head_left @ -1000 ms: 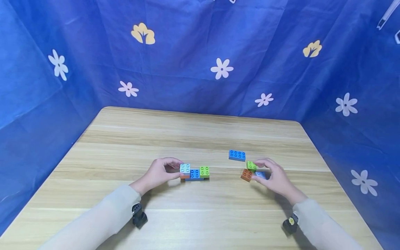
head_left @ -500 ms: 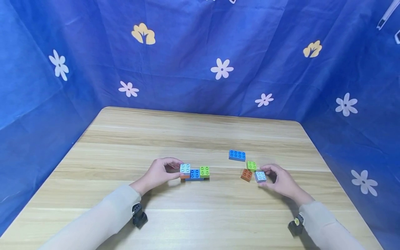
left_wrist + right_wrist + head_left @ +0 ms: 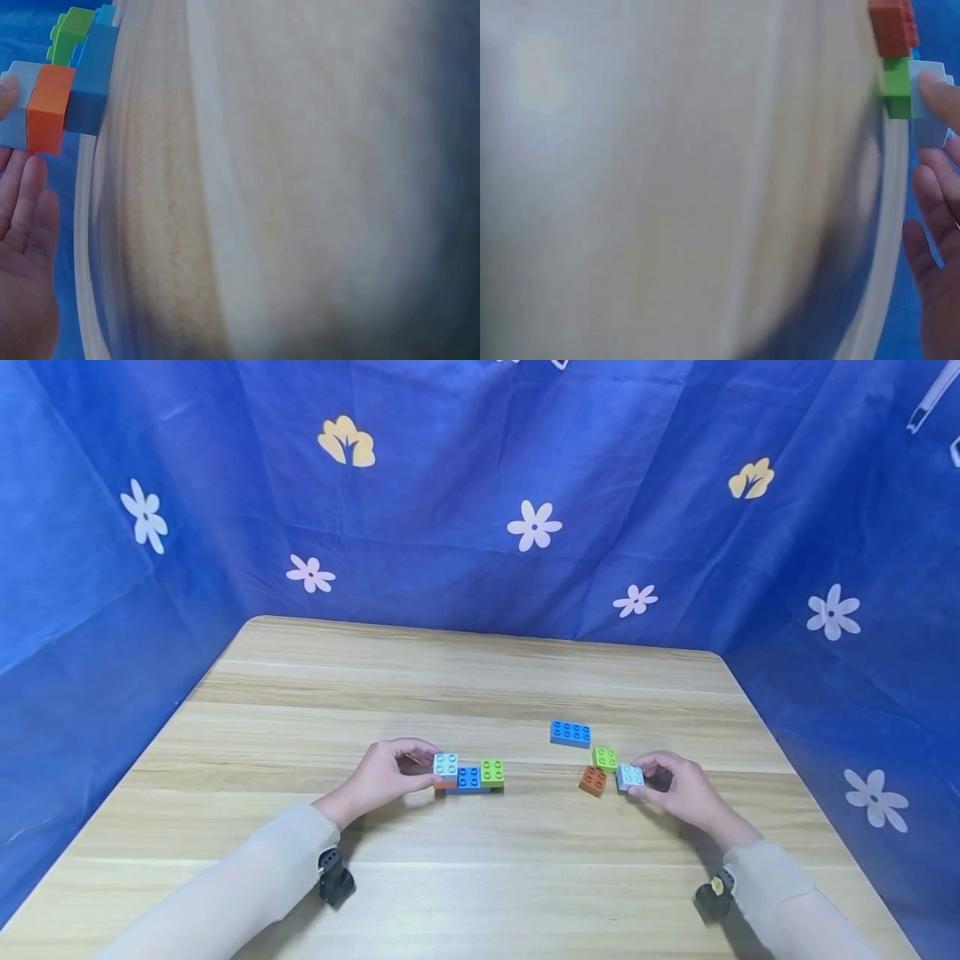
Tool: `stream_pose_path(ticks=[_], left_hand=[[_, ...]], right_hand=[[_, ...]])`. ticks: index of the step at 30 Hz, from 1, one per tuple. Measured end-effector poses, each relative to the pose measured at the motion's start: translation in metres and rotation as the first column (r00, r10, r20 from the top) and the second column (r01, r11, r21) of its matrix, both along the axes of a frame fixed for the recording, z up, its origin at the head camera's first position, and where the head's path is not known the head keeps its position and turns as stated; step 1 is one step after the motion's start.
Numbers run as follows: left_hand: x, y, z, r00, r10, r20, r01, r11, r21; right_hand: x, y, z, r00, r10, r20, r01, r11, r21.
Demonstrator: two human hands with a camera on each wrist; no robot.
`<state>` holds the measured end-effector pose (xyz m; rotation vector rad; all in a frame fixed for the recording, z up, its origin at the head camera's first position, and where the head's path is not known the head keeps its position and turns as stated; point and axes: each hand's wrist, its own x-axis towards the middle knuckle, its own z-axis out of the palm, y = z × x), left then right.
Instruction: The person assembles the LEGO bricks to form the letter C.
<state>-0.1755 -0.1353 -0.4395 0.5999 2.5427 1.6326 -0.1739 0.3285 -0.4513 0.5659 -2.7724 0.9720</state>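
My left hand (image 3: 384,774) pinches a light blue brick (image 3: 446,766) at the left end of a small build. Under it is an orange brick (image 3: 51,109), on one end of a long blue brick (image 3: 468,777); a green brick (image 3: 492,772) sits on the other end. My right hand (image 3: 686,789) pinches another light blue brick (image 3: 630,777) between thumb and fingers, seemingly just off the table in the right wrist view. Left of it lie a loose green brick (image 3: 605,757) and a reddish-brown brick (image 3: 592,781), studs up.
Behind the loose bricks lies another long blue brick (image 3: 571,733). The wooden table (image 3: 480,685) is bounded at the back and sides by a blue cloth (image 3: 450,485) with flower prints. Bare tabletop separates the build from the loose bricks.
My right hand moved right from over the loose bricks, uncovering the green one, and took hold of the light blue brick, shifting it slightly right. My left hand and the build stayed put.
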Motion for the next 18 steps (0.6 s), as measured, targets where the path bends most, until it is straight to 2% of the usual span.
stream_pose_path(ticks=[8, 14, 18], left_hand=[[0.000, 0.000, -0.001, 1.000, -0.002, -0.002, 0.002, 1.000, -0.001], [0.000, -0.001, 0.000, 1.000, 0.000, -0.015, -0.001, 1.000, -0.006], [0.000, -0.001, 0.001, 1.000, 0.003, -0.010, -0.003, 1.000, -0.006]], right_hand=[[-0.008, -0.018, 0.020, 1.000, -0.004, -0.021, 0.003, 0.999, -0.044], [-0.015, -0.044, 0.026, 0.995, 0.044, -0.085, -0.048, 0.998, -0.048], [-0.018, -0.064, 0.029, 0.993, 0.086, -0.083, -0.091, 0.994, -0.054]])
